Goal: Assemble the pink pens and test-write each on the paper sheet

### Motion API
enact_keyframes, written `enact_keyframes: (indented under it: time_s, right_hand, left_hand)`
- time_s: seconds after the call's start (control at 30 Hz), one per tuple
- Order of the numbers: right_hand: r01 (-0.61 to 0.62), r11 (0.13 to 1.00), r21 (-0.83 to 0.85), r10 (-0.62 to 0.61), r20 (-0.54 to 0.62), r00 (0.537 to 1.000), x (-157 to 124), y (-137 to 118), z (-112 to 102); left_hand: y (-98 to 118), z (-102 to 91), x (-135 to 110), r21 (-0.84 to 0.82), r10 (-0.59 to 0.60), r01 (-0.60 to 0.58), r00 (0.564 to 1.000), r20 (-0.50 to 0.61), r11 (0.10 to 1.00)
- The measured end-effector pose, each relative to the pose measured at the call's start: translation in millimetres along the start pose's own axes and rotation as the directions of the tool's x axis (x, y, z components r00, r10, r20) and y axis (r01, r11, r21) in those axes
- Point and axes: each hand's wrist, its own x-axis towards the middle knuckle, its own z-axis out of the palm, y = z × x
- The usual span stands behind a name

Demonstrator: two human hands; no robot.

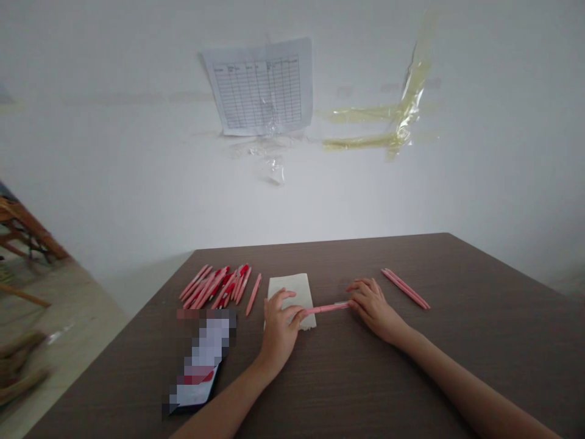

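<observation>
A pink pen [322, 309] with a pale clip lies level between my two hands. My left hand [280, 323] pinches its left end between thumb and fingers, above a cream sheet or pad of paper [292, 283]. On the pen's right end, by the clip, the fingers of my right hand [372, 308] are closed. Left of the paper a single pink pen [253, 294] lies apart from a pile of pink and red pens [212, 286]. A pair of pink pens [406, 288] rests side by side to the right of my right hand.
A phone [201, 366], its screen pixelated, lies at the left front of the brown table [347, 378]. The table's far edge meets a white wall bearing a taped printed sheet [260, 88] and yellowish tape [365, 143]. Wooden furniture [27, 225] stands at the far left.
</observation>
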Motion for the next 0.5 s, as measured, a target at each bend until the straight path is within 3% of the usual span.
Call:
enact_keyframes:
  time_s: [0.5]
  right_hand:
    - [0.004,0.999,0.053,-0.001,-0.057,0.998,-2.3,-0.3,1.4]
  left_hand:
    - [-0.9,-0.1,-3.7,-0.006,-0.006,0.006,1.0,-0.015,1.0]
